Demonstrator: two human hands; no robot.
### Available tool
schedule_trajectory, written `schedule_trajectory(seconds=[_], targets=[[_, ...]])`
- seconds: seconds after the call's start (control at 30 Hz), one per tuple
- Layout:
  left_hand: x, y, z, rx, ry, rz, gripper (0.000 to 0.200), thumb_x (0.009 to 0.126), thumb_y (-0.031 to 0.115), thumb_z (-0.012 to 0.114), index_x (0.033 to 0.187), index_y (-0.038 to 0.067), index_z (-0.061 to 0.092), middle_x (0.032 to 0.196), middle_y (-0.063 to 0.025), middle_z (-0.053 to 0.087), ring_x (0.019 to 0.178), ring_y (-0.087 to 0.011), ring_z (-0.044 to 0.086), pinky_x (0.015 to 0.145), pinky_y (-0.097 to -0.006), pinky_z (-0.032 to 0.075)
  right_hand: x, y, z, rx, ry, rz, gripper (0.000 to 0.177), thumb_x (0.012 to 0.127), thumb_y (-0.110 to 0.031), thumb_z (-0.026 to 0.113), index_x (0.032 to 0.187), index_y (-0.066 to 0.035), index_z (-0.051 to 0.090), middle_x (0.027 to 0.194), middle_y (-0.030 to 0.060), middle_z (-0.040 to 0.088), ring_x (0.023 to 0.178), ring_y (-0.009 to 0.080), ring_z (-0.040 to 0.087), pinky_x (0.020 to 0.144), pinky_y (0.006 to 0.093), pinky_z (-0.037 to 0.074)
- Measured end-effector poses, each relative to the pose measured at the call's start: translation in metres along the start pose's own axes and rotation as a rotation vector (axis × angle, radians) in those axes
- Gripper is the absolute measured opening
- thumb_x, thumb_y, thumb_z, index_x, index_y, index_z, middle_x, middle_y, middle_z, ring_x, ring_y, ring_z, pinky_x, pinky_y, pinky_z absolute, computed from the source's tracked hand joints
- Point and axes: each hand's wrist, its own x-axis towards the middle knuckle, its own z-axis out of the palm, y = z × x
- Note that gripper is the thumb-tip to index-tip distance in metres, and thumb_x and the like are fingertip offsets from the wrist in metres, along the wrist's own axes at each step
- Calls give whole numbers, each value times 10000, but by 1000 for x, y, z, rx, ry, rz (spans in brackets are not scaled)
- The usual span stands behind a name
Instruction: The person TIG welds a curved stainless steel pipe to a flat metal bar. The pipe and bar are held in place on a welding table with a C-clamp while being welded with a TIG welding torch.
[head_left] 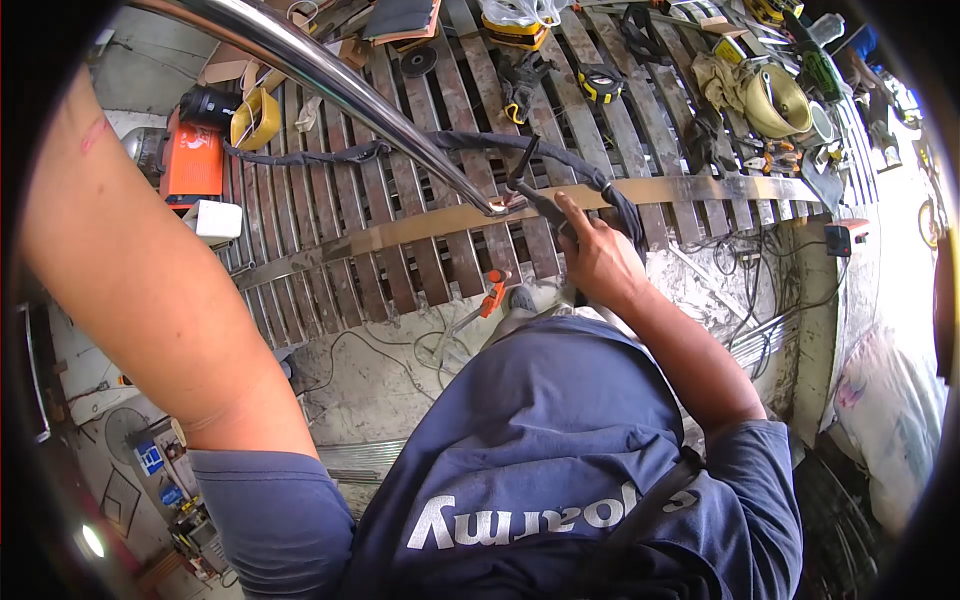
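Note:
My right hand (606, 258) is closed around a TIG welding torch (545, 207), index finger stretched along its handle. The torch's long black back cap points up and away from me. A dark sleeved cable (470, 140) runs from it across the table to the left. Just left of the torch head lies the lower end of a shiny steel tube (370, 110), which slants up to the upper left. That end rests at or just above a flat metal strip (415, 230) on the slats. My left arm reaches up along the left side, and its hand is out of frame.
The slatted metal table (400, 275) carries a tape measure (601, 83), a grinding disc (418, 62), a yellow helmet-like bowl (777, 103) and pliers (775, 158). An orange machine (192, 160) stands left. An orange clamp (493, 292) sits at the near edge; cables litter the floor.

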Motion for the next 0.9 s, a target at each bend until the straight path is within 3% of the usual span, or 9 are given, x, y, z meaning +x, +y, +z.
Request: schedule_trajectory(seconds=[0.33,0.43,0.63,0.77,0.9], targets=[[-3,-3,2,-19,-14,-8,497,1089,552,567,1014,69,657,775,-97,645,658,-264,666,583,-435,540,-4,4,3,10,18,-25,702,1081,-233,654,1724,-131,392,1038,366,728,889,528,749,822,595,598],[-4,-5,3,-26,-18,-13,494,1088,550,567,1014,70,657,776,-96,645,658,-263,665,583,-434,539,-5,3,5,17,19,26,722,1046,-203,706,1709,-185,423,1034,341,737,923,524,740,840,584,586],[-7,-9,5,-39,-29,-21,488,1087,547,566,1014,73,657,777,-95,644,659,-262,664,582,-434,538,-6,14,17,2,-12,-25,727,1042,-201,707,1711,-183,424,1043,339,738,919,523,741,848,581,592],[-7,-11,6,-46,-37,-25,484,1087,545,565,1014,75,657,778,-95,643,659,-261,663,582,-434,537,-9,1,10,31,6,55,739,1048,-209,698,1724,-178,401,1059,364,726,936,531,737,834,597,582],[-8,-12,5,-52,-39,-25,480,1086,543,565,1014,77,657,779,-94,643,660,-261,662,582,-434,536,-11,9,17,-7,57,-34,725,1091,-254,641,1742,-131,346,1009,351,709,829,528,735,763,602,593]])
